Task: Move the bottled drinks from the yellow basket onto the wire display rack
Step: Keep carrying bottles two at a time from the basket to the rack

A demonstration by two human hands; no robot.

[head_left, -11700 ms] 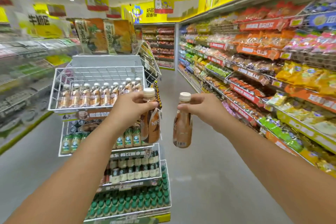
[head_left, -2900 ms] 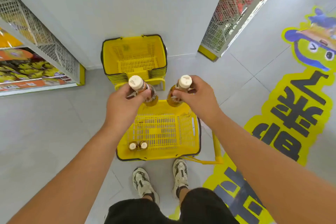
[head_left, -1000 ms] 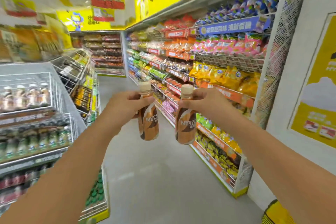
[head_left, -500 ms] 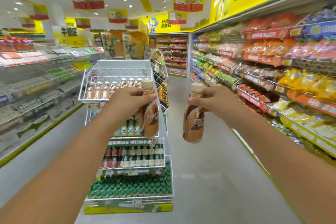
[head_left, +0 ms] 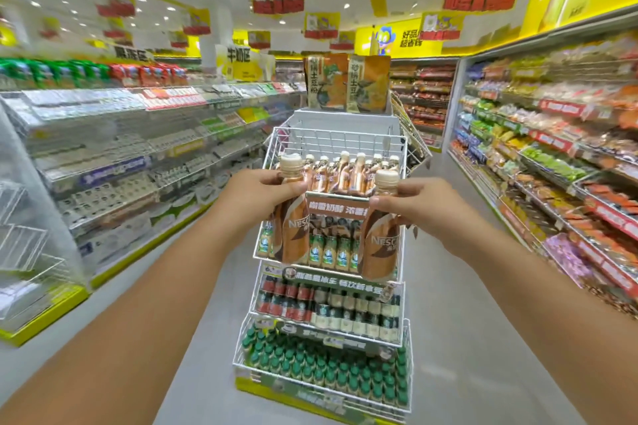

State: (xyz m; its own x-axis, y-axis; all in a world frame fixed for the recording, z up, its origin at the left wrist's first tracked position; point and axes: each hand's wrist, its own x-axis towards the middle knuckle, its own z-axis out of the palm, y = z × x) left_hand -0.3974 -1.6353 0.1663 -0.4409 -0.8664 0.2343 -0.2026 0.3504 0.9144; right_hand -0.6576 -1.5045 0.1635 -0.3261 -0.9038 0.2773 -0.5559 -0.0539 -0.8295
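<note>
- Bright shop aisle, pale grey floor (head_left: 448, 338), yellow banners overhead, packed snack shelves (head_left: 559, 162) down the right, blurred shelving (head_left: 131, 148) on the left.
- Dead ahead: wire display rack (head_left: 333, 252), four tiers; top tier (head_left: 336, 145) already carrying a row of brown bottles (head_left: 348, 176) toward its front, room left behind them.
- Lower tiers full of green-capped and dark bottles.
- Left hand (head_left: 257, 195) curled round the neck of a brown coffee bottle (head_left: 291, 217), held upright, near the top tier's left front corner, not yet in.
- Right hand (head_left: 419, 203) gripping a second bottle (head_left: 379, 235) by the neck, hanging a touch lower, in front of the tier's right side.
- Progress, by the look of it: well under way, two bottles in the air and due on the top tier.
- Yellow basket out of view, so no telling how many remain.
</note>
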